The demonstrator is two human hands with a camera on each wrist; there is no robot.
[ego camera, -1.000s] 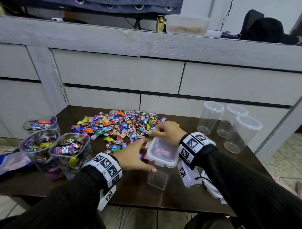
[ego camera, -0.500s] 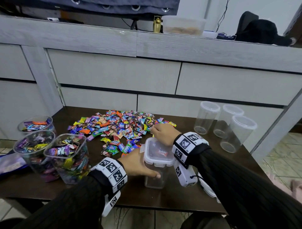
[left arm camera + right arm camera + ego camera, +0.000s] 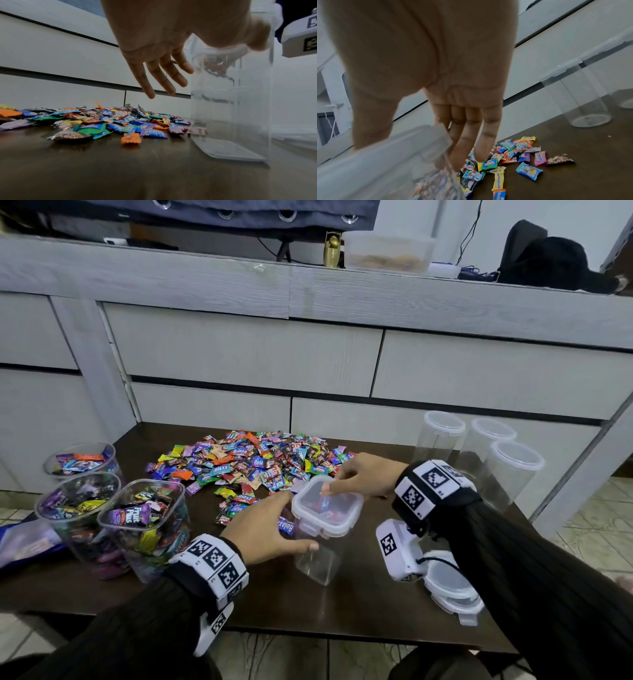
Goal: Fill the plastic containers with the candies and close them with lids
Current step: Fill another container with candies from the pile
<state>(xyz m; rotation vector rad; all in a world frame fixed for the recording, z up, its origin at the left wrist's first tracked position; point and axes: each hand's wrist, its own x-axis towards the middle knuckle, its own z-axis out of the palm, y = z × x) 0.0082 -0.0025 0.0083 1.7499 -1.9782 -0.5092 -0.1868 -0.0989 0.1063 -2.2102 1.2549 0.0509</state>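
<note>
Dark wooden table (image 3: 359, 607) before grey drawers, on which we see a candy pile (image 3: 253, 463) and, nearer us, a square clear container (image 3: 318, 559) topped by its lid (image 3: 327, 508). Our left hand (image 3: 263, 529) touches the container's left side, fingers straight and slightly spread. Our right hand (image 3: 366, 477) grips the lid's far edge, thumb on top.
</note>
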